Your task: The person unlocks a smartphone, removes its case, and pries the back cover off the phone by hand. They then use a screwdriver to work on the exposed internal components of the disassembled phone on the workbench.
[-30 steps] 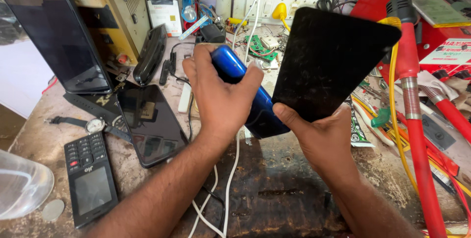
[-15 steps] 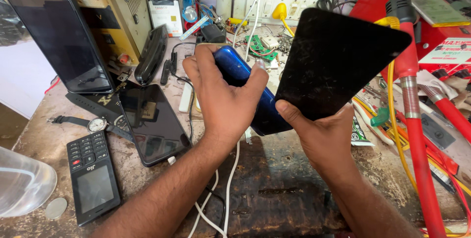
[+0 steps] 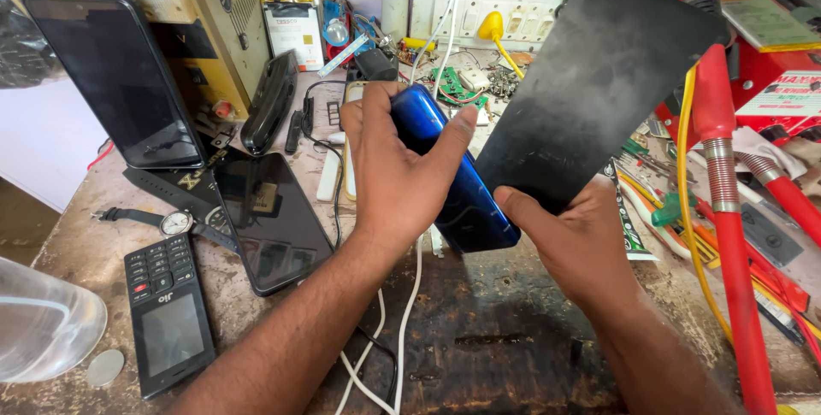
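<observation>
L hand point(image 3: 398, 180) was closed round a blue phone body point(image 3: 457, 180), thumb on its near edge, fingers over the top end. R hand point(image 3: 581, 244) gripped the lower edge of a black display panel point(image 3: 594, 82), which stood swung up and away toward 1 o'clock; its bottom corner met the phone body at the thumb. Both were held above the surface point(image 3: 496, 338), w/ the phone at frame centre.

Judgement on doing this step well: keep the panel angle shallow, as any flex cable at the joined edge, not visible here, could tear; steady the phone body w/ the L hand and let the R hand only pivot. Grip edges, not the panel face.

Packages, labels, signs: a white-and-red rectangular battery pack point(image 3: 295, 35) stood at 11 o'clock, against a yellow box point(image 3: 184, 47) bearing a black patch. A red carton w/ white label point(image 3: 782, 94) sat at 2 o'clock, a greenish booklet point(image 3: 770, 22) above it. A green-and-white printed strip point(image 3: 631, 227) lay at 3 o'clock, just beside the R hand.

Also on the surface: a keypad phone point(image 3: 167, 317) at 8 o'clock, a wristwatch point(image 3: 175, 223) near it, a dark smartphone point(image 3: 269, 218) at 9 o'clock, a red-handled tool point(image 3: 723, 210) at far R.
</observation>
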Action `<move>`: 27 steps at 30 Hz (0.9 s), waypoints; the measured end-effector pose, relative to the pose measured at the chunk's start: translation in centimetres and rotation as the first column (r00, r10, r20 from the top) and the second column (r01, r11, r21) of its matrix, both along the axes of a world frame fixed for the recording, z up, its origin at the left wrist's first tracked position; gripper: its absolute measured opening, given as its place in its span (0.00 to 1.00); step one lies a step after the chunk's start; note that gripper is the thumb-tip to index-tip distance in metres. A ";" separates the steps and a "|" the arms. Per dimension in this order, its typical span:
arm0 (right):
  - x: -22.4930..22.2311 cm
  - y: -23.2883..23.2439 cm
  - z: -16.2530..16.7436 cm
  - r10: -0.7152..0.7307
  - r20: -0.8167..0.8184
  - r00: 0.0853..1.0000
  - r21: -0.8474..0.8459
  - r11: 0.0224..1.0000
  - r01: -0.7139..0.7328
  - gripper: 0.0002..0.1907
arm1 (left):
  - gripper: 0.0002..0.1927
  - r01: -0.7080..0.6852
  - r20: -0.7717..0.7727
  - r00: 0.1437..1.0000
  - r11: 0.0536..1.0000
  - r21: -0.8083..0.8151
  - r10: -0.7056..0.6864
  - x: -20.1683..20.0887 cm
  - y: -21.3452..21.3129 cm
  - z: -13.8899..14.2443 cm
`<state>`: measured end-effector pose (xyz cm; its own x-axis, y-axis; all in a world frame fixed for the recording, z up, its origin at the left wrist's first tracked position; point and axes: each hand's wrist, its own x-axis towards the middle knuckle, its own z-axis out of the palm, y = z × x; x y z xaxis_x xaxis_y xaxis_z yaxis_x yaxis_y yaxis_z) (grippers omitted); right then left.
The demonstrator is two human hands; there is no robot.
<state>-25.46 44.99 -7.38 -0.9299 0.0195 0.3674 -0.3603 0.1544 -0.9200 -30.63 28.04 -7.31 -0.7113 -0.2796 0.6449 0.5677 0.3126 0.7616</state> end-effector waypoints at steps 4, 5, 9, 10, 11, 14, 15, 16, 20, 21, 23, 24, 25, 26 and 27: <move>-0.3 -0.3 -0.2 -0.077 -0.049 0.996 -0.028 0.997 0.075 0.10 | 0.25 0.026 0.063 0.998 1.000 -0.013 -0.025 0.3 0.4 0.0; -0.3 -0.4 -0.3 -0.070 -0.068 0.995 -0.075 0.995 0.064 0.11 | 0.25 0.051 0.106 0.993 0.999 0.014 -0.052 0.4 0.6 0.0; -0.4 -0.5 -0.2 -0.094 -0.015 0.995 -0.063 0.994 0.093 0.11 | 0.23 0.044 0.128 0.991 0.998 0.034 -0.048 0.4 0.6 -0.1; -0.4 -0.4 -0.2 -0.095 0.011 0.995 -0.066 0.993 0.096 0.11 | 0.22 0.060 0.133 0.989 0.998 0.033 -0.064 0.4 0.5 -0.1; -0.5 -0.3 -0.2 -0.094 0.037 0.995 -0.071 0.993 0.096 0.11 | 0.21 0.074 0.139 0.987 0.997 0.032 -0.077 0.2 0.3 0.0; -0.9 0.0 -0.2 0.020 -0.012 1.000 -0.145 0.989 -0.022 0.14 | 0.22 0.088 0.144 0.985 0.996 0.023 -0.090 0.1 0.1 -0.1; -1.0 0.2 -0.3 0.001 -0.008 1.000 -0.074 0.997 -0.001 0.13 | 0.23 0.090 0.144 0.985 0.996 0.019 -0.091 0.0 0.1 -0.1; -1.1 0.2 -0.4 -0.020 -0.006 1.000 -0.004 1.000 0.020 0.12 | 0.22 0.097 0.133 0.986 0.995 0.023 -0.099 0.0 0.1 -0.2; -1.0 0.4 -0.6 0.011 -0.044 0.999 -0.062 0.998 -0.013 0.11 | 0.21 0.128 0.132 0.982 0.990 0.064 -0.136 -0.6 -0.1 -0.6; -1.0 0.6 -0.5 0.000 -0.020 1.000 -0.124 0.992 -0.003 0.11 | 0.20 0.135 0.142 0.979 0.988 0.081 -0.145 -0.7 -0.1 -0.7; -1.4 1.3 -0.1 -0.015 0.028 1.000 -0.244 0.969 0.021 0.09 | 0.20 0.188 0.135 0.968 0.966 0.176 -0.212 -1.1 -0.1 -0.9; -1.5 1.9 0.2 -0.021 0.027 0.999 -0.219 0.975 0.027 0.10 | 0.20 0.213 0.128 0.961 0.951 0.222 -0.245 -1.3 -0.2 -0.9; -1.7 2.5 0.6 -0.028 0.028 0.999 -0.192 0.981 0.033 0.10 | 0.19 0.234 0.137 0.952 0.937 0.260 -0.275 -1.5 -0.3 -1.0; -1.8 2.9 0.8 -0.034 0.029 0.999 -0.166 0.985 0.039 0.11 | 0.18 0.252 0.145 0.941 0.921 0.298 -0.305 -1.6 -0.4 -1.0; -2.0 3.2 0.9 -0.099 0.082 0.992 -0.008 0.995 0.100 0.15 | 0.17 0.271 0.152 0.930 0.902 0.335 -0.335 -1.7 -0.6 -1.0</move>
<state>-27.43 48.21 -6.49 -0.9498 0.1178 0.2898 -0.2675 0.1742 -0.9477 -32.31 27.44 -8.32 -0.8980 -0.1883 0.3978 0.4223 -0.1143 0.8992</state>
